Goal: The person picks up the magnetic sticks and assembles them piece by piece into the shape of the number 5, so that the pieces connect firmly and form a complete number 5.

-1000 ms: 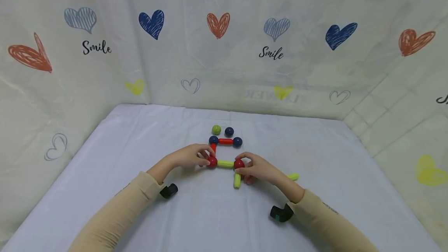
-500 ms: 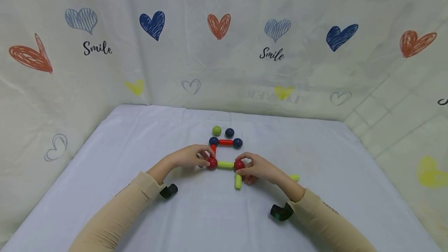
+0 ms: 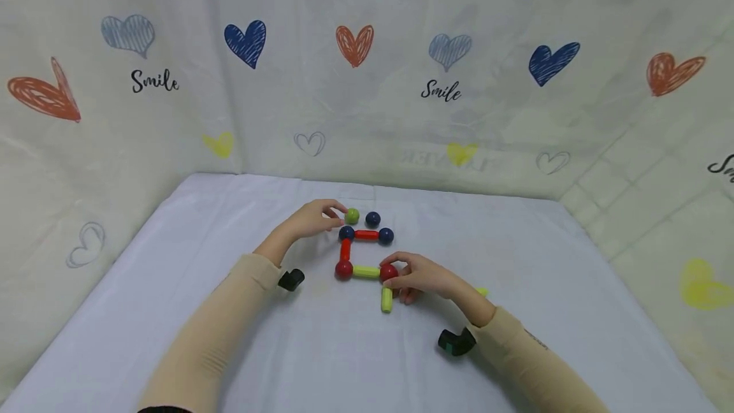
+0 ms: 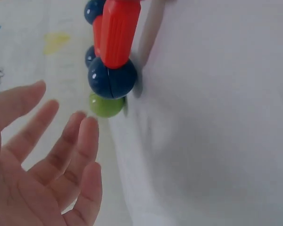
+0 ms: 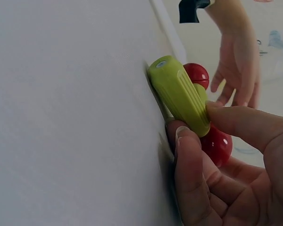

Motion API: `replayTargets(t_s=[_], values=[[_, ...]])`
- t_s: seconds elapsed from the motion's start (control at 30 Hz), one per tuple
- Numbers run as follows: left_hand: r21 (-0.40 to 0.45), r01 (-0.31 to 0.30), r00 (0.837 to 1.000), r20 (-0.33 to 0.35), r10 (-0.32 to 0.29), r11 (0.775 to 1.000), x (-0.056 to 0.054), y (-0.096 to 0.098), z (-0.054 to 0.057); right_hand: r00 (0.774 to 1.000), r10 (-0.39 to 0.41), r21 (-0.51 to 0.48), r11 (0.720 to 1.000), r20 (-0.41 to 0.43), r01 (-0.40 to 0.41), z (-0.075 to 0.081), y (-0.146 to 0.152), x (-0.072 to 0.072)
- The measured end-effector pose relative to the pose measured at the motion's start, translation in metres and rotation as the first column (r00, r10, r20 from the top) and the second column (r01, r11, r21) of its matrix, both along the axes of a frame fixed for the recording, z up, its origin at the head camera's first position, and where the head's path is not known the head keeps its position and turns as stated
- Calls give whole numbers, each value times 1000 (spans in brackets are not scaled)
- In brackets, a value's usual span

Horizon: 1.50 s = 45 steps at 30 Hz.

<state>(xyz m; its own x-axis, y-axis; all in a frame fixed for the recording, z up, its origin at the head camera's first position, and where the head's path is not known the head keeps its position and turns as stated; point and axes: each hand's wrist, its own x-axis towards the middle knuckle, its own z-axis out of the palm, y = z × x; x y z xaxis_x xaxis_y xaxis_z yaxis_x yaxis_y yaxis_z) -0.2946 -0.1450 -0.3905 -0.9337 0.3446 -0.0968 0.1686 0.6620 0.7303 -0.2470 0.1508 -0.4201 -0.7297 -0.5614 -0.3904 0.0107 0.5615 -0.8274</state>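
On the white cloth lies a chain of balls and rods. Two dark blue balls (image 3: 386, 236) join by a red rod (image 3: 367, 234); another red rod (image 3: 345, 250) runs down to a red ball (image 3: 344, 269). From there a yellow-green rod (image 3: 367, 271) leads to the right red ball (image 3: 388, 273), with a second yellow-green rod (image 5: 179, 94) jutting toward the person. My right hand (image 3: 423, 276) holds that right red ball between thumb and curled fingers. My left hand (image 4: 52, 165), fingers spread and apart, is beside the loose green ball (image 4: 106, 107).
A loose dark blue ball (image 3: 373, 219) sits right of the green one. Another yellow-green rod (image 3: 483, 291) lies partly hidden behind the right forearm. Black wrist devices (image 3: 456, 341) hang at both cuffs. A printed cloth wall (image 3: 367, 101) stands behind the table.
My left hand has left the left red ball and moved away from the person to the green ball. My right hand stays on the right red ball.
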Motion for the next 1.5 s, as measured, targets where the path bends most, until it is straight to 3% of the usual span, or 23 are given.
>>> replayTargets(t_s=[0.17, 0.47, 0.73, 0.97, 1.1, 1.3, 1.5], values=[[-58, -64, 998, -4, 64, 996, -15, 8, -2, 1000, 15, -2, 1000, 13, -15, 1, -5, 0], [-167, -31, 996, 79, 45, 985, -30, 21, 0, 1000, 29, 18, 999, 11, -30, -1, -10, -3], [-260, -62, 995, 59, 80, 963, -30, 31, 1, 999, 45, 16, 999, 18, -46, 0, -13, -3], [-275, -103, 992, 38, 117, 956, -30, 27, -5, 999, 44, 8, 999, 30, -44, -3, -15, -1], [-290, -104, 994, -11, 105, 951, -28, 22, 0, 999, 46, 10, 999, 29, -47, -5, -13, -1], [-290, -39, 994, -113, 6, 956, -16, 21, 20, 999, 39, 46, 998, -15, -38, -1, -4, -5], [-280, 17, 994, -103, -47, 960, 5, 22, 25, 999, 15, 58, 998, -29, -14, 1, 0, -3]])
